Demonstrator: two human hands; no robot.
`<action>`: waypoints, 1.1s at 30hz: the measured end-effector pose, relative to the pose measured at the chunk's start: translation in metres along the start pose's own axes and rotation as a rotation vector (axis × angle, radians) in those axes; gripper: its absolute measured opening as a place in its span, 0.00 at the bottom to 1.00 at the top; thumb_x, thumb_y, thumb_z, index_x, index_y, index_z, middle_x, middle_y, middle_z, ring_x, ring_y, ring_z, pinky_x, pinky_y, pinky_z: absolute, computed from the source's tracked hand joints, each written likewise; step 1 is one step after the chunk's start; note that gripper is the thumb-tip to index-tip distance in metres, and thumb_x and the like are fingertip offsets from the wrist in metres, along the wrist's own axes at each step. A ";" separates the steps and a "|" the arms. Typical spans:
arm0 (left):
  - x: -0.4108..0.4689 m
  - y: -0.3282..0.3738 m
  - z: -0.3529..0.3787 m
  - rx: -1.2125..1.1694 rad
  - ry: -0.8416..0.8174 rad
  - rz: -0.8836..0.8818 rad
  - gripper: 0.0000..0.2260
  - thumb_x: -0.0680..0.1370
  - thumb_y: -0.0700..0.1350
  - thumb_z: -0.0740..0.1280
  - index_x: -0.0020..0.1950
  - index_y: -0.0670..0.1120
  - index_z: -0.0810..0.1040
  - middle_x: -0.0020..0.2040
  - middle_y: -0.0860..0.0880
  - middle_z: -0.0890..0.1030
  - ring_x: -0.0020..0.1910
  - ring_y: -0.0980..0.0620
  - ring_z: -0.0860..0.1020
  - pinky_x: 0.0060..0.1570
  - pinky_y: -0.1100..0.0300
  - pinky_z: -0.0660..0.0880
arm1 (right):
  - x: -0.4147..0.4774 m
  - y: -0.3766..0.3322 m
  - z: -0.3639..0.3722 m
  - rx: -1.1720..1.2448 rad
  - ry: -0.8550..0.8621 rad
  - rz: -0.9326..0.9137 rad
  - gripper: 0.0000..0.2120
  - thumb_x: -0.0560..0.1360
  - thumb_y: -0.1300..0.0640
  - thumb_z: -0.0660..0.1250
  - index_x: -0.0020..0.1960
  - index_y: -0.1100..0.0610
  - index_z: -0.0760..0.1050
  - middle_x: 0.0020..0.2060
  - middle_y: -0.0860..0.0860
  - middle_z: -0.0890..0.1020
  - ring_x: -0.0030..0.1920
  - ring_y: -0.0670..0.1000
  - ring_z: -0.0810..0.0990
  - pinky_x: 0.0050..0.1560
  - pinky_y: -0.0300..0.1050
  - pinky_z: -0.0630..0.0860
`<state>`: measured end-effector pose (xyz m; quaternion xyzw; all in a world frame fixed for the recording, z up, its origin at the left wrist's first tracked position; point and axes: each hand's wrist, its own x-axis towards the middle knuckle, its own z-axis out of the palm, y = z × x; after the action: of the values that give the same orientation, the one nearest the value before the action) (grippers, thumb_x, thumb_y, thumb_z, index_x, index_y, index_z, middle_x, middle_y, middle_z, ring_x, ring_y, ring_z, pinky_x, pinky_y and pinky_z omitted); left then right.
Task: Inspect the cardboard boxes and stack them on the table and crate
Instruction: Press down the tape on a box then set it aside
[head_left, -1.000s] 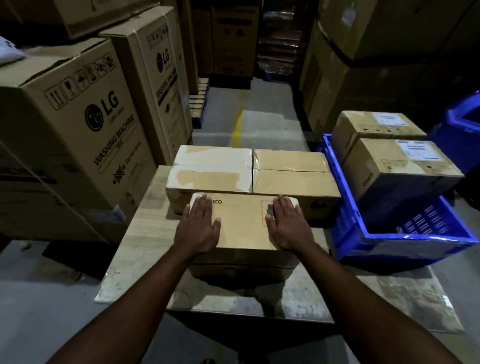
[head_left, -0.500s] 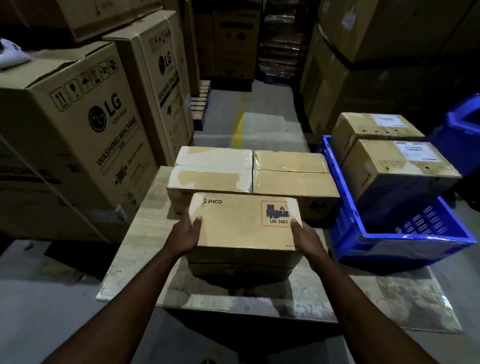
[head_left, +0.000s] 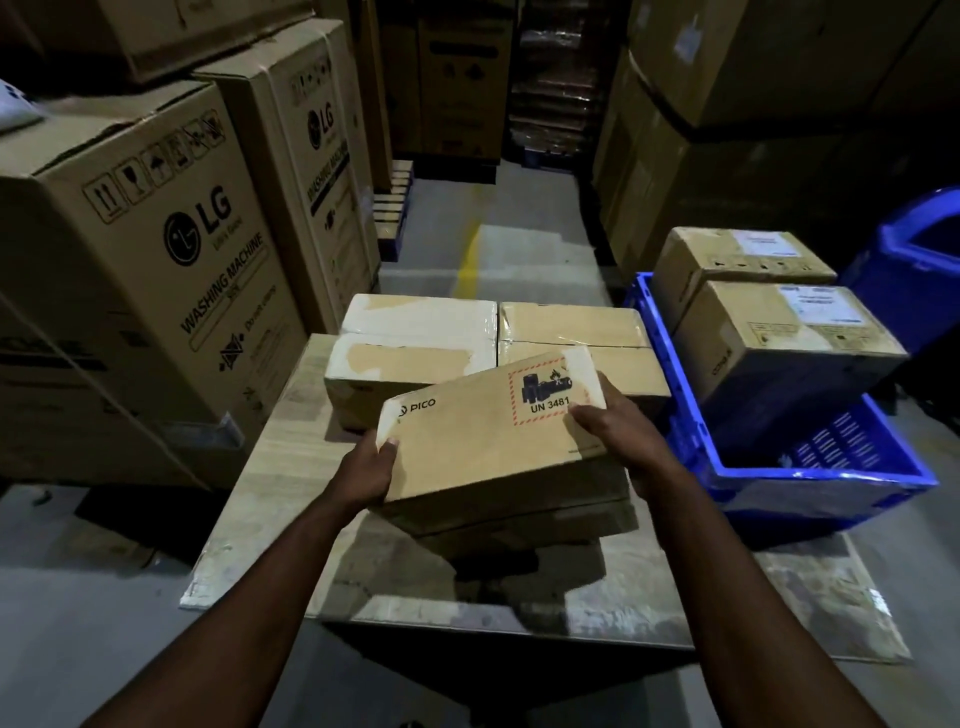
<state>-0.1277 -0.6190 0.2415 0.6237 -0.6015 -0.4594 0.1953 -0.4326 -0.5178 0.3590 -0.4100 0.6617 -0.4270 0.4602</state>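
Observation:
A brown PICO box (head_left: 483, 441) with a red UN 3481 label is lifted and tilted, its right end raised. My left hand (head_left: 371, 465) grips its near left corner and my right hand (head_left: 618, 431) grips its right end. Under it another brown box (head_left: 524, 525) rests on the wooden table (head_left: 270, 493). Behind stand two taped boxes side by side, one at the left (head_left: 415, 343) and one at the right (head_left: 576, 332). Right of the table, a blue crate (head_left: 826, 478) carries two labelled boxes, one near (head_left: 784, 338) and one far (head_left: 737, 254).
Tall LG washing machine cartons (head_left: 156, 270) wall the left side. More big cartons (head_left: 727, 104) stack at the back right, with a grey floor aisle (head_left: 519, 239) between. A second blue bin (head_left: 914, 249) sits at the far right edge.
My hands went from lying flat on the PICO box's top to gripping its ends. The box has come up off the one beneath and turned, its right end swinging away and up.

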 end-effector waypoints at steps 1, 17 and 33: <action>0.003 -0.003 0.002 0.036 0.003 0.001 0.21 0.83 0.56 0.55 0.72 0.49 0.69 0.66 0.43 0.76 0.62 0.42 0.74 0.62 0.47 0.72 | 0.001 -0.006 0.002 -0.059 -0.006 -0.016 0.24 0.78 0.50 0.65 0.72 0.44 0.64 0.66 0.53 0.76 0.63 0.53 0.78 0.55 0.53 0.79; -0.049 0.090 -0.032 -0.191 -0.154 0.174 0.30 0.77 0.70 0.53 0.76 0.59 0.63 0.70 0.58 0.72 0.67 0.58 0.72 0.63 0.58 0.70 | 0.015 0.008 0.070 -0.687 -0.157 -0.365 0.27 0.85 0.47 0.50 0.81 0.51 0.47 0.80 0.51 0.45 0.80 0.49 0.41 0.78 0.47 0.42; -0.049 0.078 -0.043 -0.616 -0.147 0.062 0.14 0.83 0.50 0.59 0.64 0.48 0.78 0.59 0.47 0.83 0.59 0.48 0.81 0.60 0.51 0.75 | 0.014 0.010 0.052 -0.498 0.151 -0.231 0.23 0.83 0.56 0.58 0.76 0.63 0.60 0.72 0.57 0.68 0.70 0.55 0.67 0.62 0.39 0.62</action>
<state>-0.1302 -0.6026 0.3415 0.4816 -0.4654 -0.6576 0.3450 -0.3878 -0.5379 0.3351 -0.5501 0.7275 -0.3301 0.2430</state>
